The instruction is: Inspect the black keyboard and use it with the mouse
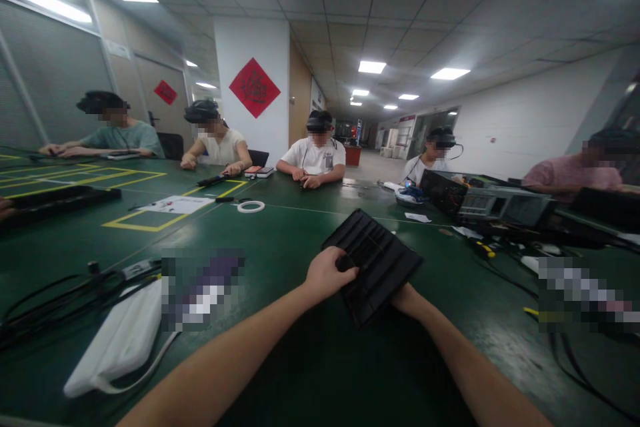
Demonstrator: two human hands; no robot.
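A flat black ribbed panel (376, 255) is held tilted above the green table (280, 240) in front of me. My left hand (327, 273) grips its near left edge, fingers curled over the top. My right hand (407, 299) is under the panel's lower right side, and most of its fingers are hidden behind it.
A white pouch (120, 340) and black cables (60, 297) lie at the near left. A white ring (251, 207) and a paper sheet (176, 204) lie farther out. Electronic equipment (493, 203) and tools crowd the right side. Several other people sit around the far side of the table.
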